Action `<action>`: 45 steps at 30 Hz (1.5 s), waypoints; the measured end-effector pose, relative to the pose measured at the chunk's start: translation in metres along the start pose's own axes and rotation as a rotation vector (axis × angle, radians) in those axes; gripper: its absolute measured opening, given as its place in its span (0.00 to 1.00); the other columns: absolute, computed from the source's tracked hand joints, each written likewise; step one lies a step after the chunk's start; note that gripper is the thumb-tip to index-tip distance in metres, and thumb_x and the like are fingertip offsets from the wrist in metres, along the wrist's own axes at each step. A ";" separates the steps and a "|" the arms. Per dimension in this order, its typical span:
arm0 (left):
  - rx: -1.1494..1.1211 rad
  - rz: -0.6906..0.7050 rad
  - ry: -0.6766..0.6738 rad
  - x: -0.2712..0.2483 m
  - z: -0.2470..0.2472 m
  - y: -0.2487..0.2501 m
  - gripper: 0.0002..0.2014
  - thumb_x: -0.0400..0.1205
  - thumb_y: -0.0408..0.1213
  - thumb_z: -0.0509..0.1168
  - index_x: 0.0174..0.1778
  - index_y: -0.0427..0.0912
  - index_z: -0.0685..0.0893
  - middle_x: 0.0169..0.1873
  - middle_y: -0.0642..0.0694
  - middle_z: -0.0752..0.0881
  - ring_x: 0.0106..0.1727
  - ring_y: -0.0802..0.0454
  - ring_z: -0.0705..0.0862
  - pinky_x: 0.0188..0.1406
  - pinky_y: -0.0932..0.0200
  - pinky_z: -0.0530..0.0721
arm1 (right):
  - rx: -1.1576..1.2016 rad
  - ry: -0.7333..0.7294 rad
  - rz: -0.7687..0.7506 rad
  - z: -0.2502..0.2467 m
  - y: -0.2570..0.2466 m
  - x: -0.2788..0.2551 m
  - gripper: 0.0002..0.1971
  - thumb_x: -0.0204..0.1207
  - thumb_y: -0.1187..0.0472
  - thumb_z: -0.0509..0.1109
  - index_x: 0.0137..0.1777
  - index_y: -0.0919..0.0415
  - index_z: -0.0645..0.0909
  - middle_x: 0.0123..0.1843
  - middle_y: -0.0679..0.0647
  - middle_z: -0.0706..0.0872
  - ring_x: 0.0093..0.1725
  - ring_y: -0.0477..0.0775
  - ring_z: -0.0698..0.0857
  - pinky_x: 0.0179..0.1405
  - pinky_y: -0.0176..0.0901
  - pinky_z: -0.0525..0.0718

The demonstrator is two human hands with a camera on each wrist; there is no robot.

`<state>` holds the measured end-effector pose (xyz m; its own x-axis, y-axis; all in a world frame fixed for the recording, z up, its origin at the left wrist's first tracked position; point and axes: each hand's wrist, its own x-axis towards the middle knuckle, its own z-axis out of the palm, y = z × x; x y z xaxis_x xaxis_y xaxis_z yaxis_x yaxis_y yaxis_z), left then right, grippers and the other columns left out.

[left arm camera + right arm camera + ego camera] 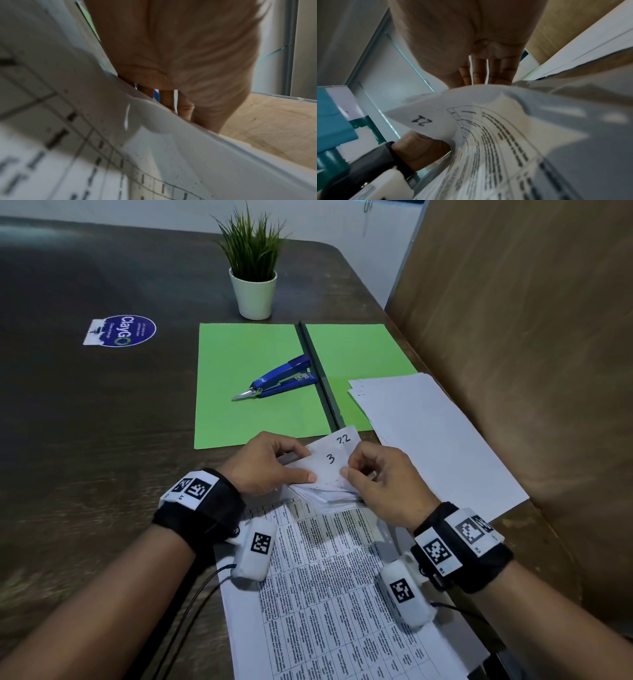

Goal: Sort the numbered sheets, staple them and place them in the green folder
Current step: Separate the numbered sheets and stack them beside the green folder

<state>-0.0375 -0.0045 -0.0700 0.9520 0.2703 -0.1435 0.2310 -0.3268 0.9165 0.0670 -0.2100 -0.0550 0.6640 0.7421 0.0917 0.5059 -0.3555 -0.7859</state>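
Both hands pinch the sheets' (329, 463) far corners: left hand (265, 463) holds the "3" corner, right hand (380, 484) just beside, fingers curled on the edges.

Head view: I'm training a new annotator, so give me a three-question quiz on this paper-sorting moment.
1. True or false: the blue stapler lies on the open green folder.
2. Which numbers show on the lifted sheet corners in the head view? A) 3 and 22 B) 5 and 12 C) 7 and 30
3. Fill in: the left hand and right hand both pinch the ____ of the numbered sheets.

Key: 1 true; 2 A; 3 corners.
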 end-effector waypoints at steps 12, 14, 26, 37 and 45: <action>0.062 -0.110 -0.015 0.001 -0.003 0.004 0.04 0.74 0.37 0.81 0.40 0.42 0.95 0.40 0.47 0.95 0.42 0.42 0.91 0.55 0.39 0.90 | -0.017 -0.010 0.020 -0.013 0.001 -0.005 0.15 0.80 0.58 0.74 0.31 0.54 0.81 0.27 0.39 0.80 0.30 0.40 0.77 0.37 0.43 0.77; 0.079 -0.108 -0.016 0.001 -0.004 0.005 0.06 0.75 0.38 0.80 0.44 0.41 0.95 0.39 0.45 0.95 0.39 0.46 0.90 0.51 0.42 0.89 | 0.040 0.046 0.045 -0.019 -0.001 -0.003 0.16 0.81 0.60 0.73 0.31 0.52 0.81 0.27 0.38 0.78 0.30 0.41 0.74 0.38 0.41 0.74; 0.116 -0.138 -0.003 0.001 -0.002 0.006 0.06 0.75 0.41 0.80 0.42 0.43 0.95 0.38 0.44 0.94 0.35 0.49 0.87 0.47 0.40 0.89 | 0.080 0.032 0.304 -0.063 0.014 -0.017 0.14 0.76 0.61 0.79 0.29 0.60 0.83 0.23 0.45 0.79 0.25 0.42 0.75 0.30 0.33 0.75; 0.127 -0.103 0.028 0.002 0.001 0.001 0.06 0.75 0.42 0.79 0.38 0.43 0.94 0.36 0.49 0.93 0.33 0.58 0.86 0.43 0.56 0.83 | -0.145 0.363 0.251 -0.132 -0.019 0.006 0.06 0.75 0.61 0.80 0.40 0.63 0.89 0.32 0.51 0.85 0.28 0.36 0.78 0.36 0.34 0.78; 0.091 -0.133 -0.034 0.000 0.003 0.002 0.30 0.70 0.72 0.68 0.22 0.46 0.81 0.39 0.41 0.92 0.44 0.51 0.89 0.61 0.50 0.85 | -0.553 0.500 0.007 -0.209 -0.094 0.047 0.11 0.81 0.55 0.72 0.56 0.61 0.90 0.44 0.55 0.89 0.41 0.52 0.86 0.37 0.36 0.84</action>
<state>-0.0361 -0.0079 -0.0690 0.9176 0.2862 -0.2758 0.3716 -0.3714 0.8509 0.1652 -0.2605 0.1507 0.7728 0.4382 0.4591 0.6160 -0.6917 -0.3769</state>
